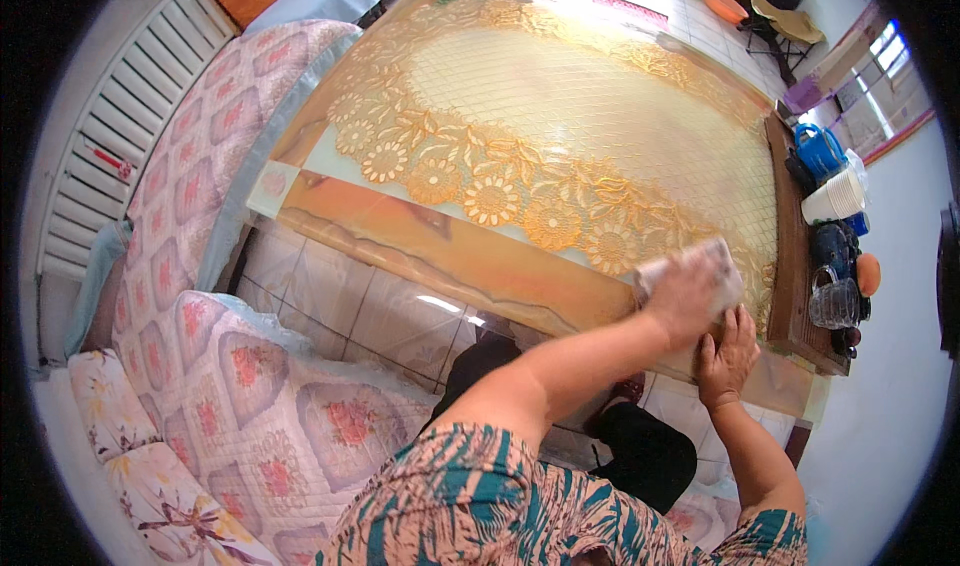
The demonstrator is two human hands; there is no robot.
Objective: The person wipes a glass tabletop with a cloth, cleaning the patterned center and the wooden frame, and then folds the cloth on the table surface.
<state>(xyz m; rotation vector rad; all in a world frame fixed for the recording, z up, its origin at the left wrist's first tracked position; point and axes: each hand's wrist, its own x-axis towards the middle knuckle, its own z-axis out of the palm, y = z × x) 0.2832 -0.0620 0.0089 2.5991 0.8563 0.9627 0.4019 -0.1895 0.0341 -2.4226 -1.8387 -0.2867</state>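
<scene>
A whitish cloth (pixel 733 274) lies pressed on the tabletop near its right front corner. My left hand (pixel 688 291) is closed over it, slightly blurred, with the forearm crossing from the lower middle. Just beside it, my right hand (pixel 727 359) rests on the table's front edge, fingers stretched out and holding nothing. Beneath both is a large table (pixel 420 256) with a marbled orange-brown border. Its top carries a gold flower-patterned cover (pixel 490 198) with a lattice centre (pixel 570 96).
Along the table's right side, a brown wooden ledge (pixel 790 256) bears stacked paper cups (pixel 833 196), a blue jug (pixel 820 150) and a clear glass mug (pixel 834 301). Quilted pink-flowered seats (pixel 290 396) stand at the left. A white radiator (pixel 95 166) lines the wall.
</scene>
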